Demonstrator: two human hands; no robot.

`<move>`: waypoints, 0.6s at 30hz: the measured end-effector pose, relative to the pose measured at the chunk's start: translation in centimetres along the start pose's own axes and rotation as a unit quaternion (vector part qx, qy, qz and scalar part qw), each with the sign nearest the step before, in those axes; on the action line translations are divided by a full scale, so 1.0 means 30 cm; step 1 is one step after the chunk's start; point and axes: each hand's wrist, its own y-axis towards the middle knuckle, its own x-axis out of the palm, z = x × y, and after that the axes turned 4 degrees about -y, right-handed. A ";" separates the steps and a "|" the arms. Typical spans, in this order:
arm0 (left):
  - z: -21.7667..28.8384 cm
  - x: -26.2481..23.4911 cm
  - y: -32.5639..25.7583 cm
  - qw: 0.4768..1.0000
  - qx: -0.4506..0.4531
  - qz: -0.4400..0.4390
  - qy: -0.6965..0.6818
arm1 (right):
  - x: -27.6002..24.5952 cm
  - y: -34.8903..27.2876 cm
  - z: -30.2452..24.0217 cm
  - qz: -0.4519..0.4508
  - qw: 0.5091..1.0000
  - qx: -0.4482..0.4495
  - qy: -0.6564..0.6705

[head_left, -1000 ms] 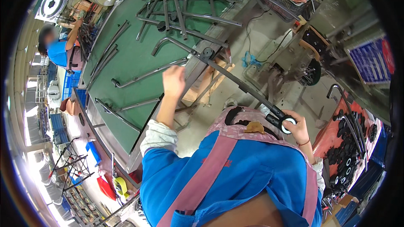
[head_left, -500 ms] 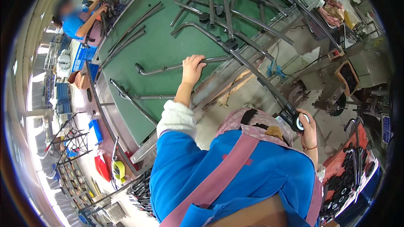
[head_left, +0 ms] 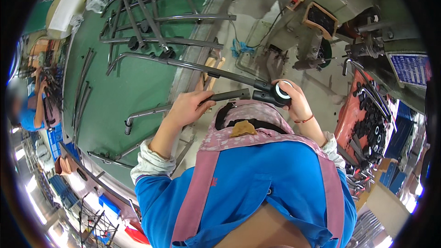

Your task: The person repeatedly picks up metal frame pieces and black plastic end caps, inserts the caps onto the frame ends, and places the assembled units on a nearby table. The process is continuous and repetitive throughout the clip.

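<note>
My left hand (head_left: 186, 109) is closed around a dark metal tube (head_left: 229, 95) with a bent far-left end. My right hand (head_left: 298, 105) grips a round black hinge joint (head_left: 275, 93) with a white ring on it. A long bent tube (head_left: 197, 66) runs left from this joint, its curved end over the green table. The free end of the left-hand tube points at a short black stub (head_left: 262, 95) on the joint, with a narrow gap between them. Both pieces are in front of my apron.
Many bent tubes (head_left: 151, 18) lie piled on the green table (head_left: 101, 92). Thin rods (head_left: 82, 94) rest at its left. A machine (head_left: 367, 41) stands at the right, beside a red cloth (head_left: 347, 115) bearing black parts. Another person (head_left: 34, 110) works at far left.
My left hand has lifted its tube off the table and brought it right, to the joint. The joint in my right hand has come in front of me. My view has turned right.
</note>
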 end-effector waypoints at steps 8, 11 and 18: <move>-0.029 0.000 0.029 0.997 0.004 -0.070 -0.015 | -0.008 -0.004 0.011 -0.017 0.999 -0.035 -0.030; -0.059 0.013 0.034 0.995 0.015 -0.094 -0.039 | -0.011 -0.007 0.029 -0.015 0.993 -0.072 -0.088; -0.040 -0.017 0.083 0.986 0.054 -0.150 -0.056 | 0.003 -0.041 0.004 -0.052 0.970 -0.133 -0.197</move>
